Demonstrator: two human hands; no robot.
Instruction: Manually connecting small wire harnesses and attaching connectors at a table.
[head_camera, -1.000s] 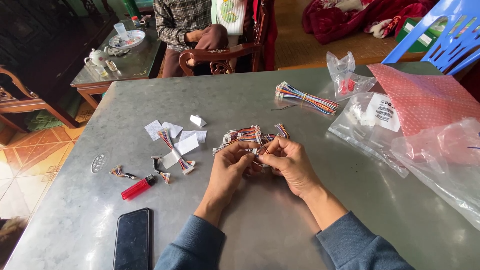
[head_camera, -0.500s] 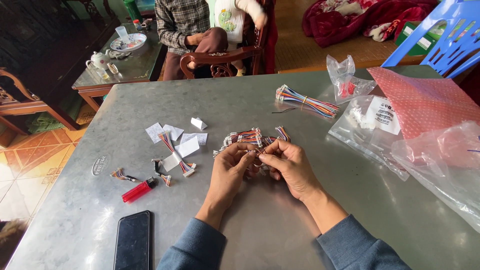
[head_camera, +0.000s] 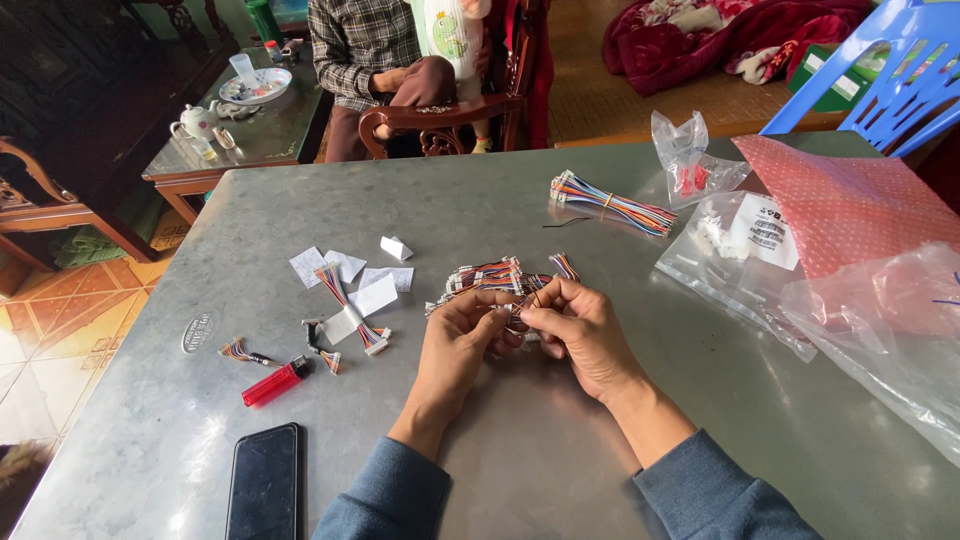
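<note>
My left hand (head_camera: 460, 335) and my right hand (head_camera: 580, 325) meet over the middle of the grey metal table (head_camera: 500, 440), fingertips pinched together on a small multicoloured wire harness (head_camera: 518, 312). Just beyond my fingers lies a pile of similar short wire harnesses (head_camera: 495, 277) with white connectors. What exactly sits between my fingertips is partly hidden by the fingers.
Left of my hands lie white paper labels (head_camera: 345, 268), a loose wire harness (head_camera: 345, 305), a red lighter (head_camera: 275, 383) and a black phone (head_camera: 265, 485). A tied bundle of coloured wires (head_camera: 610, 205), clear plastic bags (head_camera: 740, 250) and a red dotted bag (head_camera: 850, 200) lie right. A seated person (head_camera: 370, 50) is beyond the table.
My hands stay together over the same spot, with only small finger movements on the wire harness. The view has shifted slightly.
</note>
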